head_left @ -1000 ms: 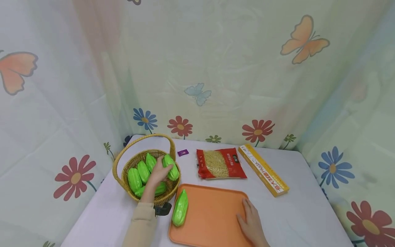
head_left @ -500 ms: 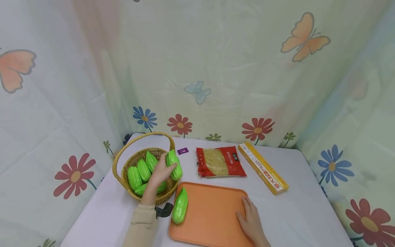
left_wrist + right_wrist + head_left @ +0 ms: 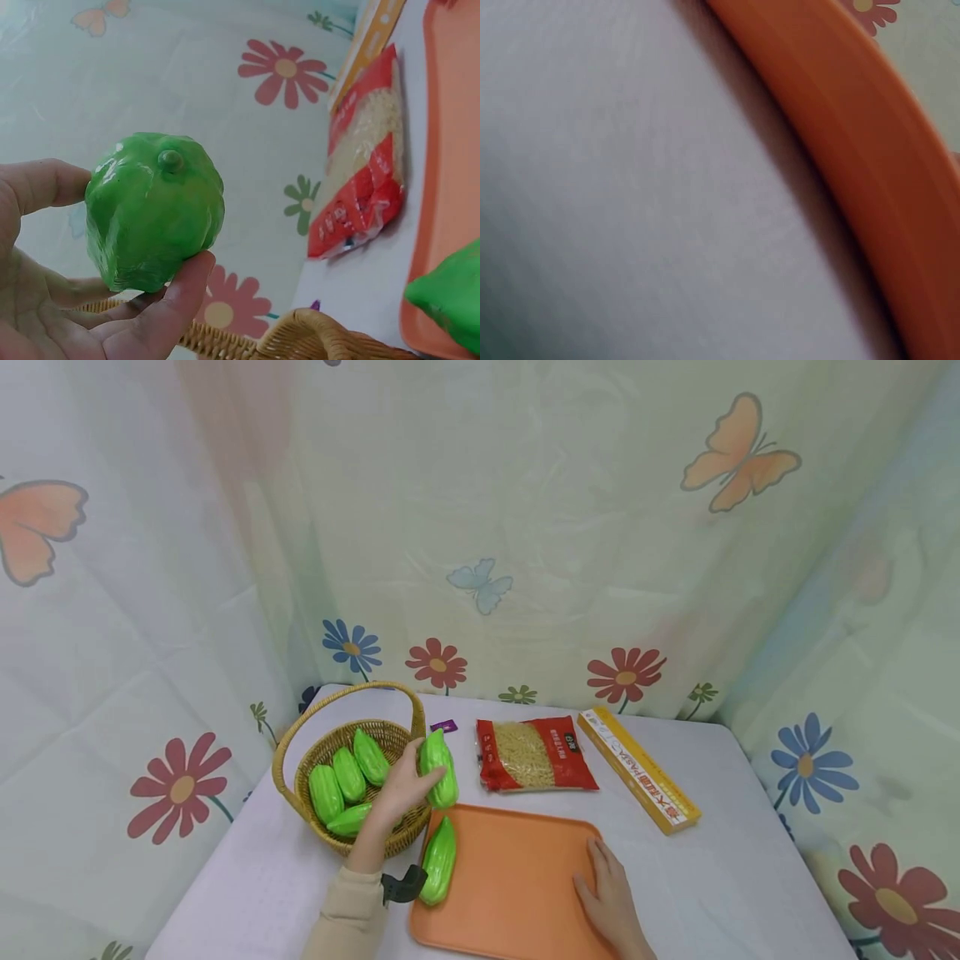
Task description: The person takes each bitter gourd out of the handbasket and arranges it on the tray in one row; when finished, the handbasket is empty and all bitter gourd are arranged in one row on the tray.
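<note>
My left hand (image 3: 408,781) grips a green ribbed gourd (image 3: 440,770), thumb on one side and fingers on the other. In the left wrist view the held gourd (image 3: 154,214) shows its stub end, with blank curtain behind it. It hangs between the wicker basket (image 3: 300,797) and the orange tray (image 3: 525,877). Several more gourds (image 3: 347,775) lie in the basket. One gourd (image 3: 438,864) lies along the tray's left side, partly overlapped by the wristband. My right hand (image 3: 611,897) rests on the tray's right rim, fingers extended; the right wrist view shows mostly the tray's outer wall (image 3: 840,120).
Behind the tray lies a red bag of pasta (image 3: 525,753), with a long yellow pasta box (image 3: 637,768) slanting to its right. A small purple packet (image 3: 444,726) sits near the basket's tall handle (image 3: 352,691). Flowered curtains (image 3: 525,527) enclose the white table (image 3: 720,877).
My left hand has lifted the gourd from the basket and carried it rightward past the rim, toward the tray's back left corner. The right hand stays in place.
</note>
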Demonstrator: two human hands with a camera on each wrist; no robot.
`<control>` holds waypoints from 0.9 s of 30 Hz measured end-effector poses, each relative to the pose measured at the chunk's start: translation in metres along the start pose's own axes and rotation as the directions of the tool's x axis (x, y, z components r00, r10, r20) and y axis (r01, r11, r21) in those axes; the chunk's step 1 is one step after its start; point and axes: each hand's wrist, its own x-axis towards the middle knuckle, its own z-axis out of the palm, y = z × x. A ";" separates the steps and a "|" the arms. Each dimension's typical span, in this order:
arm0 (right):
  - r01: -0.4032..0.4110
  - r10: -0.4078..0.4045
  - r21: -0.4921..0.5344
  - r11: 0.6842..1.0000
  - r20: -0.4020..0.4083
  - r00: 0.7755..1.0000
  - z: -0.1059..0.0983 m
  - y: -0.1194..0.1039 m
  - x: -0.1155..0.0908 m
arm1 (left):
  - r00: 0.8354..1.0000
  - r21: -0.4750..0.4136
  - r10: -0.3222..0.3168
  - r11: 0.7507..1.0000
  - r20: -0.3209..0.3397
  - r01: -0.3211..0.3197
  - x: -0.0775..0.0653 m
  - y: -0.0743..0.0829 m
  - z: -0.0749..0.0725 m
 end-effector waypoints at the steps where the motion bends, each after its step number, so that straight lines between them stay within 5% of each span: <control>1: 0.002 -0.002 -0.003 1.000 -0.002 1.000 0.000 0.000 0.000 | 1.000 0.005 0.002 1.000 0.003 -0.002 -0.001 0.000 0.001; 27: -0.035 0.035 -0.010 0.999 0.028 0.999 -0.001 -0.005 0.002 | 0.980 -0.031 0.026 0.999 0.197 -0.020 -0.018 -0.010 0.026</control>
